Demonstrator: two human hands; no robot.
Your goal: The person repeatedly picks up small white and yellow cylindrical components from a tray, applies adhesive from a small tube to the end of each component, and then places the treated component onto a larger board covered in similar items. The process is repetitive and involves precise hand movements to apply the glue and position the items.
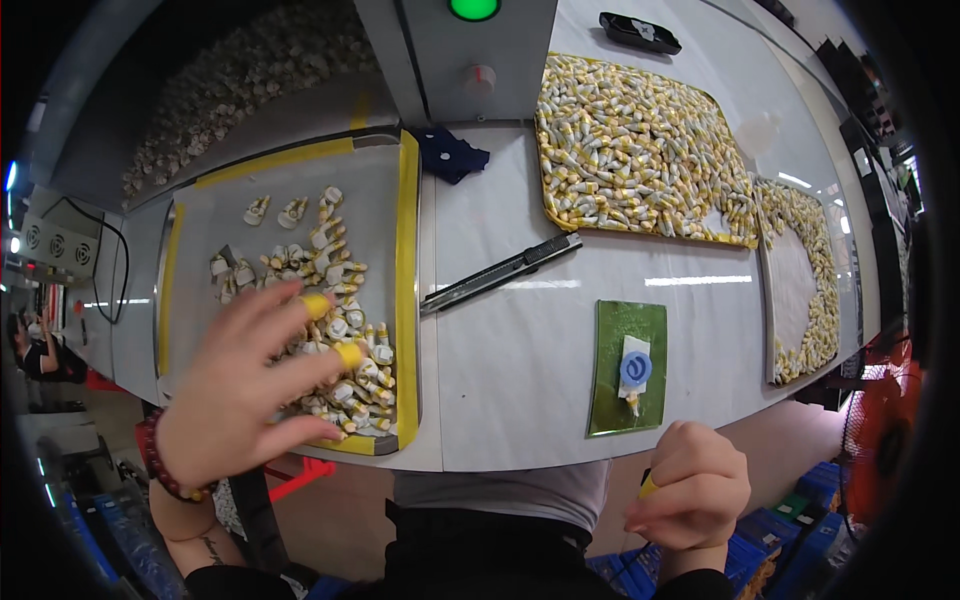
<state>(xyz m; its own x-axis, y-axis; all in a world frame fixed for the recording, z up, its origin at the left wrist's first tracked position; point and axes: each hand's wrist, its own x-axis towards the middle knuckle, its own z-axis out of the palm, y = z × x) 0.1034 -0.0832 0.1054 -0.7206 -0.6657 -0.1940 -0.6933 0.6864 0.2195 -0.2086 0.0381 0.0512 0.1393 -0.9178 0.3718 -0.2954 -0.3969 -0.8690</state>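
Observation:
My left hand (pixel 255 385) is spread over the left tray (pixel 408 230), its fingers apart and yellow tape on two fingertips. Beneath and beside those fingers lie many small white-and-yellow pieces (pixel 345 325), some with broad white heads; the hand hides part of the heap. At the table's front edge my right hand (pixel 695 485) is closed, its fingers curled in. Whether anything sits inside it cannot be seen. Just beyond that hand is a green mat (pixel 608 385) carrying a white block with a blue round part (pixel 635 369). A small yellow-tipped piece (pixel 633 403) sticks out at its near end.
A box cutter (pixel 500 272) lies diagonally mid-table. Behind it stands a full tray of small yellow-and-white pieces (pixel 640 150), with another partly filled tray (pixel 790 290) at right. A grey machine housing (pixel 470 70), a dark blue cloth (pixel 450 155) and a black holder (pixel 640 33) are farther back.

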